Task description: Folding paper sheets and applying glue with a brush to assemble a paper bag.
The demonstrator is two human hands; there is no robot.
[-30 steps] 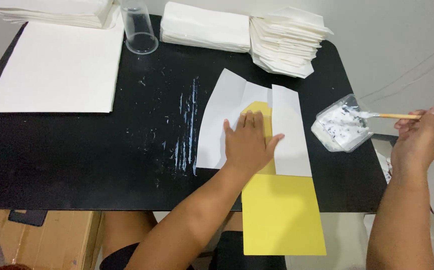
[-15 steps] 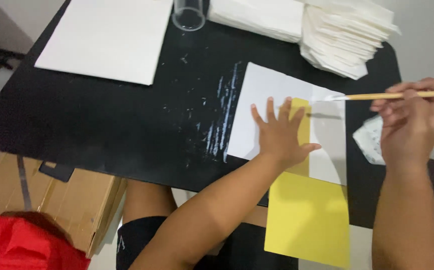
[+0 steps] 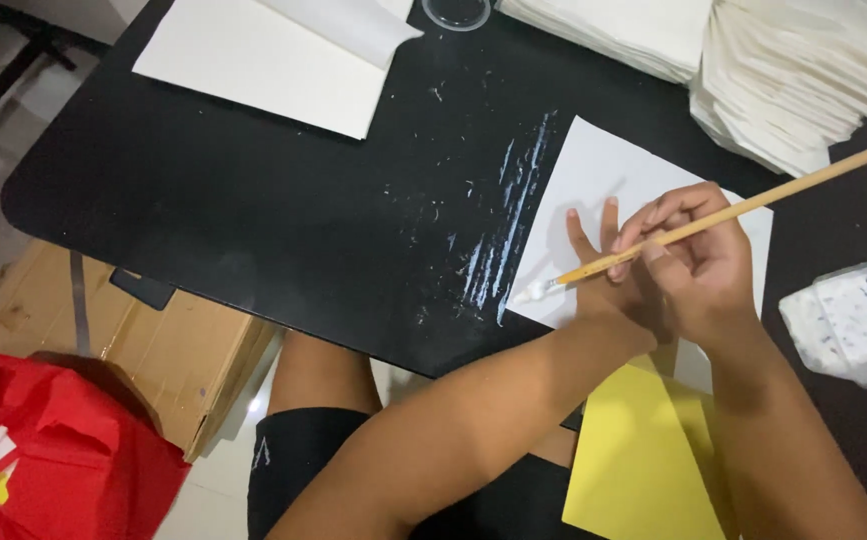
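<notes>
Right hand point(image 3: 698, 265) closed around brush point(image 3: 723, 215), tip at left edge of white sheet point(image 3: 593, 170) on worktop point(image 3: 253, 200). Left hand point(image 3: 603, 270) flat, pressing sheet. Gluing seemingly just begun; yellow paper point(image 3: 643, 450) not yet joined.

counting around the black table point(image 3: 253, 200): one brush point(image 3: 723, 215) is sitting over its right half, two hands are working there, the right hand point(image 3: 698, 265) and the left hand point(image 3: 603, 270). one white folded sheet point(image 3: 593, 180) and one yellow sheet point(image 3: 643, 450) are lying at the table's near right edge. two stacks of white paper point(image 3: 803, 80) are sitting at its far right corner, one large white sheet point(image 3: 273, 60) at its far left, one clear cup point(image 3: 458, 10) at its far edge, one white glue tub point(image 3: 853, 320) at its right edge. one cardboard box point(image 3: 123, 350) and one red bag point(image 3: 43, 460) are lying below its left side.
</notes>
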